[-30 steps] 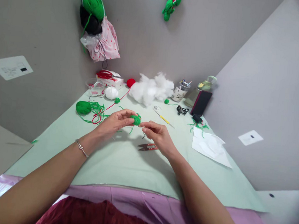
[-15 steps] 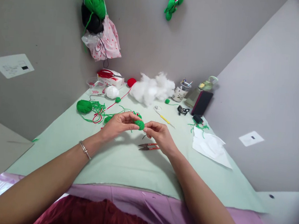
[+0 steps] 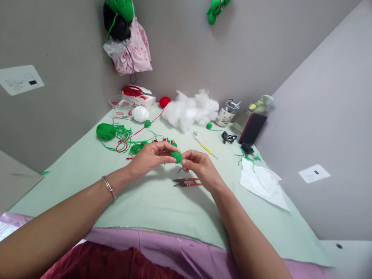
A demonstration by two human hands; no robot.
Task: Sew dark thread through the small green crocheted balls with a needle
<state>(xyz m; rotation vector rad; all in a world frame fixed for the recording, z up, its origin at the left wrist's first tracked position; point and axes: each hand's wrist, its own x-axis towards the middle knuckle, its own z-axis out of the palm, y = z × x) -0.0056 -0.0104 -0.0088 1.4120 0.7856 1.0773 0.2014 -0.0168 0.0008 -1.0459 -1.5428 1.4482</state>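
Note:
My left hand [image 3: 148, 158] pinches a small rounded green crocheted piece [image 3: 176, 157] between thumb and fingers. At the right side of that piece, my right hand [image 3: 199, 166] is closed in a pinch, its fingertips at the edge of the crochet. What the right fingers grip is too small to make out. A short dark strand [image 3: 180, 170] hangs just beneath them. Thread snips [image 3: 187, 182] with red handles lie on the table under my right hand, partly covered by it. Behind my left hand are more green and red crocheted pieces [image 3: 164, 141], partly hidden.
A green yarn ball [image 3: 106, 131] with tangled strands lies left. White stuffing [image 3: 190, 111], a white yarn ball [image 3: 140, 114] and a red yarn ball [image 3: 165, 102] sit at the back. A yellow-handled crochet hook [image 3: 206, 148], black hair clip [image 3: 228, 137] and white paper [image 3: 263, 185] are right.
Both hands and the green crocheted piece have shifted very slightly to the right in the picture, as has the whole scene. The grips look the same.

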